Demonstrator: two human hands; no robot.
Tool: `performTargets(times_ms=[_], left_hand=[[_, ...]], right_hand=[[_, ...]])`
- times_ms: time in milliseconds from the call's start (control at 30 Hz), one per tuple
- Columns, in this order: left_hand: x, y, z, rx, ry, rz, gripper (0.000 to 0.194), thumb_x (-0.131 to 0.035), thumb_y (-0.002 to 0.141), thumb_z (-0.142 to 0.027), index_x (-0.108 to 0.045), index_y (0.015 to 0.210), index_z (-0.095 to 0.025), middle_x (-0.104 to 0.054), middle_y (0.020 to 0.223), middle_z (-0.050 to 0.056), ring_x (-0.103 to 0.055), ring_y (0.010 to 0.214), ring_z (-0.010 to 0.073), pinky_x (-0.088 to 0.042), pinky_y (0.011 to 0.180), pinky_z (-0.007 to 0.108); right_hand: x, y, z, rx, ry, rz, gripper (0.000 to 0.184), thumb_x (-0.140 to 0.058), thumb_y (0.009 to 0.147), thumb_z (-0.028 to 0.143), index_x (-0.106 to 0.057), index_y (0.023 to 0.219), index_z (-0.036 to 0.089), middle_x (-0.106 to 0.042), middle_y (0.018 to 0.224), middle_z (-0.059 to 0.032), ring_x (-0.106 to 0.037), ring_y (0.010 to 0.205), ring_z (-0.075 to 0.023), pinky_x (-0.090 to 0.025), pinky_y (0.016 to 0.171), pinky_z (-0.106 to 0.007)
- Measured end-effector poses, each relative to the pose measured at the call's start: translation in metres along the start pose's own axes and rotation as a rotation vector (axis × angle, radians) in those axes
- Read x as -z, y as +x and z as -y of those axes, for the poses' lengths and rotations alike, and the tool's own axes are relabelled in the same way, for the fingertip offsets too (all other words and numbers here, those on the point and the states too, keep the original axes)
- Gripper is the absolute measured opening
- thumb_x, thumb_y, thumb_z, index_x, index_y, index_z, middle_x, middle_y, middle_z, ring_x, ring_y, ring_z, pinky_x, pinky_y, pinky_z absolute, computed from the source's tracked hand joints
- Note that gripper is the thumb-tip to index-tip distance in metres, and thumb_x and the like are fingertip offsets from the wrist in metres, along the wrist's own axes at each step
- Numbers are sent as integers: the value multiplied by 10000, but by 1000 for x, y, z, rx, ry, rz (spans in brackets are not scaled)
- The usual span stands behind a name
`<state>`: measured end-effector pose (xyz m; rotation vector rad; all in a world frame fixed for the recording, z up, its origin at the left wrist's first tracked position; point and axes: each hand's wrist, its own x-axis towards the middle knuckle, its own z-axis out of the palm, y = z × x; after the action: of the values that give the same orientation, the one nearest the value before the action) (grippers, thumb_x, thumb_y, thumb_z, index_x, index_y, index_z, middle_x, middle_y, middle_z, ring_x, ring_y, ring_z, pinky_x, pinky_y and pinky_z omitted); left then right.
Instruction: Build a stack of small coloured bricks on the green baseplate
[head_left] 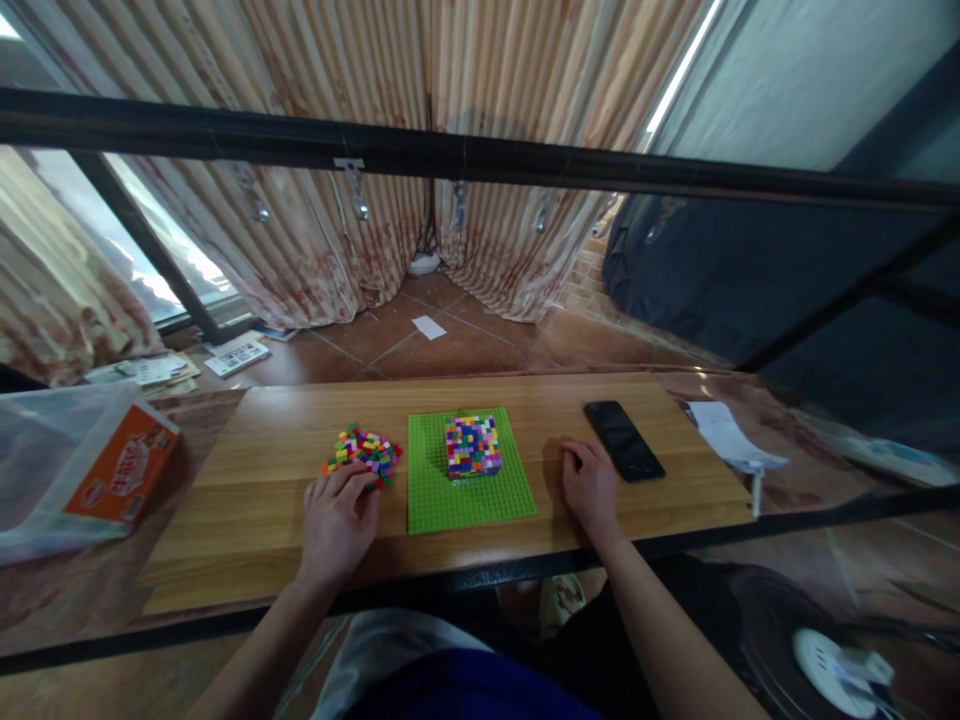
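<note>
My left hand (337, 520) reaches to the near edge of a loose pile of small coloured toy bricks (360, 450). Its thumb and forefinger pinch together, and a dark green toy brick (370, 487) shows at the fingertips. Right of the pile lies a green studded baseplate (431, 505). On it stands a block built of many multicoloured bricks (472, 447). My right hand (589, 485) rests on the table between the baseplate and a black phone, fingers curled in, with nothing seen in them.
The black phone (624, 440) lies on the wooden table (255, 480) at the right. A clear plastic tub with an orange label (116, 470) stands left of the table. A dark metal bar (480, 155) crosses beyond it, before curtains (337, 250). White paper (731, 437) lies at the right.
</note>
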<state>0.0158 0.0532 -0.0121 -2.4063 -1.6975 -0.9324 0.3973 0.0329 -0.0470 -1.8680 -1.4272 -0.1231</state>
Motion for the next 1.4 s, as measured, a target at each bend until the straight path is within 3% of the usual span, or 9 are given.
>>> performTargets(times_ms=[200, 733, 967, 1133, 1400], left_hand=[[-6, 3, -11, -37, 104, 14, 174, -555, 849, -271, -693, 952, -244, -686, 1070, 75, -592, 974, 272, -407, 863, 427], [-4, 12, -9, -87, 115, 52, 180, -530, 862, -257, -709, 875, -270, -690, 1051, 63, -586, 991, 275, -343, 952, 493], [-1, 17, -12, -123, 104, 70, 147, -519, 867, -265, -664, 873, -240, -692, 985, 67, -587, 929, 276, -380, 868, 454], [-2, 29, -27, -81, -92, 70, 161, -472, 894, -307, -612, 872, -230, -690, 845, 44, -614, 824, 238, -433, 782, 385], [-9, 59, -67, -69, -329, 53, 226, -456, 909, -302, -665, 954, -230, -704, 884, 43, -636, 854, 212, -471, 801, 364]], right_hand=[[1, 1, 1, 7, -14, 6, 275, -450, 871, 241, -708, 902, 150, -662, 921, -115, -587, 889, -226, -480, 820, -360], [2, 1, 3, -14, 1, 2, 270, -454, 873, 233, -713, 911, 166, -665, 929, -109, -594, 908, -228, -478, 841, -367], [1, 1, 4, -29, 0, 5, 268, -454, 879, 228, -711, 913, 159, -668, 950, -113, -593, 928, -227, -476, 862, -363], [0, 1, 4, -31, 6, 5, 263, -457, 875, 219, -711, 914, 163, -674, 958, -112, -595, 944, -228, -473, 866, -368], [-1, 0, 4, -29, 9, 3, 258, -463, 876, 217, -713, 914, 167, -677, 951, -107, -602, 936, -226, -478, 864, -363]])
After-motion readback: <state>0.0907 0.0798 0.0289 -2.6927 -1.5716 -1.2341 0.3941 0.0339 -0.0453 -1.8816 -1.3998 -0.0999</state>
